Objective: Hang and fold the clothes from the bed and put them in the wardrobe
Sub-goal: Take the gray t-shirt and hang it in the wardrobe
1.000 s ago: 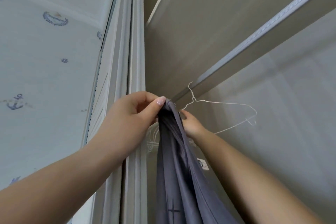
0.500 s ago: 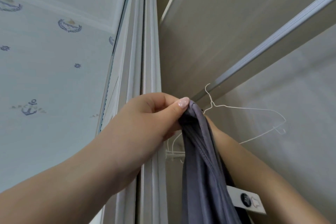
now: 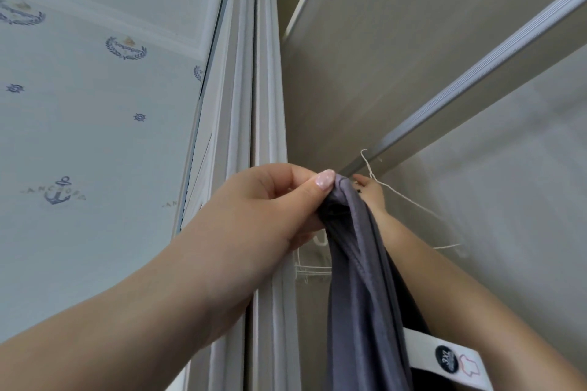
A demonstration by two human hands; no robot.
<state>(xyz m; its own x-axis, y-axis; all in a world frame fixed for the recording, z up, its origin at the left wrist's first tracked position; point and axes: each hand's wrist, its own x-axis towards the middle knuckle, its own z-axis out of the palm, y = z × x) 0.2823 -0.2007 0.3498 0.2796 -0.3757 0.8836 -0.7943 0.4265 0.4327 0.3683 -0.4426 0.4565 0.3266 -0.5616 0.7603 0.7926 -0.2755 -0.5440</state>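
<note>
A grey garment (image 3: pixel 359 279) hangs in a bunched strip inside the wardrobe, a white tag (image 3: pixel 444 359) showing at its lower right. My left hand (image 3: pixel 270 209) pinches the garment's top between thumb and fingers, just under the metal hanging rail (image 3: pixel 460 82). My right hand (image 3: pixel 370 190) reaches up behind the cloth to the rail; its fingers are mostly hidden, so what they grip cannot be told. A white wire hanger (image 3: pixel 400 197) hooks on the rail beside that hand.
The wardrobe's white door frame (image 3: pixel 266 105) runs up just left of my hands. Several more white hangers (image 3: pixel 313 267) hang lower behind the garment. Beige wardrobe panels (image 3: pixel 397 25) close in above and to the right. Wallpaper with anchors (image 3: pixel 95 136) lies to the left.
The view has shifted so hands and garment sit further right and lower in frame. The garment's tag has come into sight. Both hands stay at the garment's top by the rail.
</note>
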